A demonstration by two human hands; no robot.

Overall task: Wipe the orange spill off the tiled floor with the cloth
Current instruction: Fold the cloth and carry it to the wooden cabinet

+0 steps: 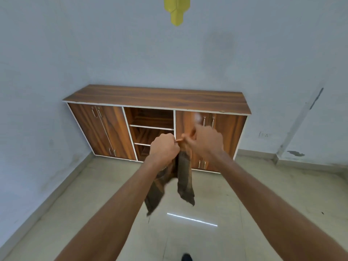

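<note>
Nearest us, the tip of a dark shoe (186,258) pokes in at the near edge, standing on the pale tiled floor (263,194). Our two bare forearms reach out from the near corners and meet in the middle of the scene. Our left hand (163,147) is a closed fist, its fingers curled tight round the upper part of the cloth (185,178). Our right hand (205,142), just beside it and a little blurred, pinches the top of the same cloth between curled fingers and thumb. So both hands are clamped on the cloth, and their knuckles almost touch.

We hold the cloth up in the air, clear of the floor. It is dark brown and limp and hangs in two tails: one falls from under our left fist and trails to the near left, the other drops straight down below our right hand. Both ragged ends hang free above the tiles.

On the floor just near of the tails lies a thin bright streak of reflected light (192,219). Beyond our hands a low wooden cabinet (154,98) stands against the far wall (94,44), with closed doors left and right and open shelves between. A yellow object (176,10) shows at the far top edge; we cannot tell what it is
</note>
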